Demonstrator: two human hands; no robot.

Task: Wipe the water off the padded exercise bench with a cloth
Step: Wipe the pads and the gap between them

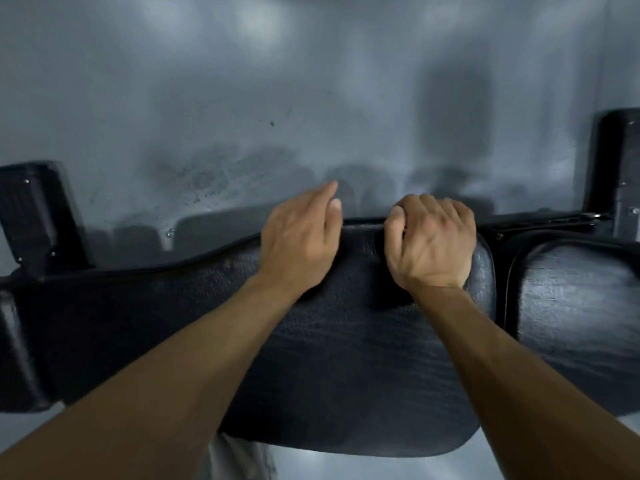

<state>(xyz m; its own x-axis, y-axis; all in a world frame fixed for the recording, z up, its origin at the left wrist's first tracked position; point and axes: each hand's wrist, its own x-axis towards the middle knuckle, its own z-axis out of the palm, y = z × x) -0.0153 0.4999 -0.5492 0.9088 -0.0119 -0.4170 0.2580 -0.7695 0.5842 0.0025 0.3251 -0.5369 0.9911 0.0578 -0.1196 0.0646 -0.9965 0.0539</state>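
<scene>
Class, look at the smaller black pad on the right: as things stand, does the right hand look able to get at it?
Probably yes: the right hand grips the long pad's far edge, beside the smaller pad, nothing lying between.

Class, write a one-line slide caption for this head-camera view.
Both bare hands at the far edge of the padded bench: left hand open, right hand curled over the edge; no cloth visible.
</scene>
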